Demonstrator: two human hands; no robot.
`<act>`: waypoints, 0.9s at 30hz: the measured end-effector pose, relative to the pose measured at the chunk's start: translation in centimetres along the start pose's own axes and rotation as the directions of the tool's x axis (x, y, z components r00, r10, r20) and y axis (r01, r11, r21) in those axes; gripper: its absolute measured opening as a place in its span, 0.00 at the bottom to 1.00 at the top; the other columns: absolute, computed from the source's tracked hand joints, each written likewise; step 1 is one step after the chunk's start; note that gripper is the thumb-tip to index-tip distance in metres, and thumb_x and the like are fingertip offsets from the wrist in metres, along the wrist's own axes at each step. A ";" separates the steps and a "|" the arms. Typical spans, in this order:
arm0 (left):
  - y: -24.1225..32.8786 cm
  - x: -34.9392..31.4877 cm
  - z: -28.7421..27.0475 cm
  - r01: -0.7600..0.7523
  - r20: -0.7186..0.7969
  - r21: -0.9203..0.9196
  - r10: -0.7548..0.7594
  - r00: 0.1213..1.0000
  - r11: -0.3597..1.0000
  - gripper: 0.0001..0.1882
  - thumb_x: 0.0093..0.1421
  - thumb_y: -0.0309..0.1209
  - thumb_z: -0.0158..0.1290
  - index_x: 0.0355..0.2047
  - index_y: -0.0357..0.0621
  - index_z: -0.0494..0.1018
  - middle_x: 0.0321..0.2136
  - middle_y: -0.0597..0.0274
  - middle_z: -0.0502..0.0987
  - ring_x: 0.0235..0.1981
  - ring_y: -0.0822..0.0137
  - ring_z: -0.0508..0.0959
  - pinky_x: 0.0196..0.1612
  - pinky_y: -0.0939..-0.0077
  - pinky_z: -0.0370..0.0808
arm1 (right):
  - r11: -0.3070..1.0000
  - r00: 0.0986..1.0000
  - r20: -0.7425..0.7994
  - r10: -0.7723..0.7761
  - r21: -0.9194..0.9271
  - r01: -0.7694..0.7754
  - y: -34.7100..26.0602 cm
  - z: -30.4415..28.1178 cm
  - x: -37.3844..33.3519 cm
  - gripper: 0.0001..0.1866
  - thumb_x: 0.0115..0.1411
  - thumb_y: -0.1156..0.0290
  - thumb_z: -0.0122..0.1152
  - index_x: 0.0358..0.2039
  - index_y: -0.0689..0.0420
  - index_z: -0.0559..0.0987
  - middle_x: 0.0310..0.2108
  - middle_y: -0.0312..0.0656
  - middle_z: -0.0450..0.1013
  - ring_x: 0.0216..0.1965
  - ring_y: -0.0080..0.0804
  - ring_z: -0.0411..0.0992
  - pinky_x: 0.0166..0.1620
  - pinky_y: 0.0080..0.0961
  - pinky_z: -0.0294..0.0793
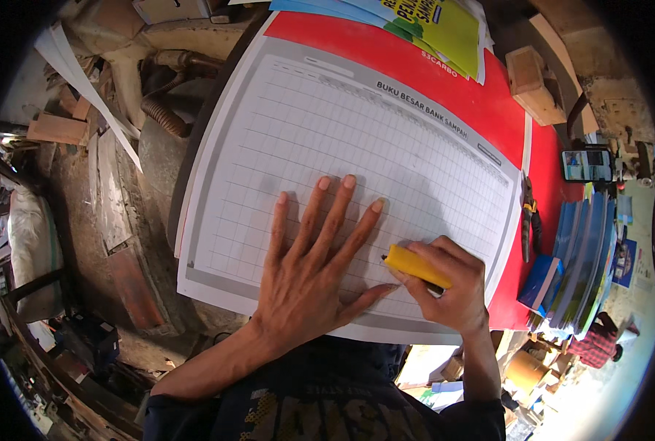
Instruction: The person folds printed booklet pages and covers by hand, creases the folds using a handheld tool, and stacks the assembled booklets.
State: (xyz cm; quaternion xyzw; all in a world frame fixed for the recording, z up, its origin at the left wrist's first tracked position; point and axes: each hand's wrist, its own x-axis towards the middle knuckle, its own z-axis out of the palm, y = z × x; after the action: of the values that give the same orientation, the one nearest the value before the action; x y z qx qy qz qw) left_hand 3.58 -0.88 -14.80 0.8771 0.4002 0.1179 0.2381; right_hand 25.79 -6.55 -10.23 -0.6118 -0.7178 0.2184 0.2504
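A large white printed sheet [327, 154] with a grid of rows and columns lies over a red surface [327, 37]. My left hand [305, 272] rests flat on the lower middle of the sheet, fingers spread. To its right, my right hand [448, 283] is closed around a thick yellow tool [415, 265] with a small dark tip pointing left. The tool is low over the sheet, close to my left thumb. My fingers cover part of it, so its exact kind and whether the tip touches the paper are unclear.
Pliers [528, 213] lie along the sheet's right edge. Beyond them stand blue-covered books [581, 253] beside a small blue box [541, 284]. A phone [587, 165] and a wooden block [534, 84] are at upper right. Yellow-green leaflets [452, 29] overlap the top. Wood scraps [59, 128] lie at left.
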 end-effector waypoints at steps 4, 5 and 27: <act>0.1 0.1 -0.2 0.001 0.024 0.035 -0.001 1.000 0.999 0.59 0.48 0.76 0.59 0.75 0.64 0.56 0.76 0.49 0.47 0.78 0.46 0.42 0.75 0.33 0.32 | 0.901 0.975 0.038 0.220 0.376 -0.218 0.8 0.4 -0.3 0.16 0.58 0.74 0.72 0.45 0.67 0.84 0.31 0.46 0.82 0.25 0.25 0.80 0.30 0.21 0.81; 0.2 0.2 -0.3 -0.003 0.032 0.035 0.002 0.999 0.999 0.59 0.48 0.76 0.59 0.75 0.64 0.56 0.76 0.49 0.47 0.78 0.46 0.42 0.75 0.33 0.32 | 0.811 0.931 0.089 0.354 0.465 -0.354 0.0 0.2 0.0 0.16 0.59 0.74 0.72 0.46 0.68 0.84 0.30 0.45 0.83 0.24 0.23 0.79 0.29 0.20 0.80; -0.1 0.1 0.2 -0.001 -0.002 -0.014 0.001 1.000 1.000 0.59 0.46 0.73 0.62 0.74 0.63 0.57 0.76 0.47 0.46 0.77 0.44 0.41 0.75 0.31 0.32 | 0.995 0.996 -0.030 -0.088 -0.039 0.087 0.2 0.7 -1.7 0.25 0.47 0.82 0.74 0.48 0.61 0.83 0.34 0.41 0.77 0.33 0.36 0.79 0.35 0.28 0.81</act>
State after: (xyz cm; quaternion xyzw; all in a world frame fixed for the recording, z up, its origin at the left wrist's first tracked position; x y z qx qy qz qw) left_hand 3.61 -0.83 -15.03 0.8756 0.3990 0.1214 0.2437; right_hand 25.75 -8.23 -11.08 -0.5879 -0.7439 0.1836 0.2596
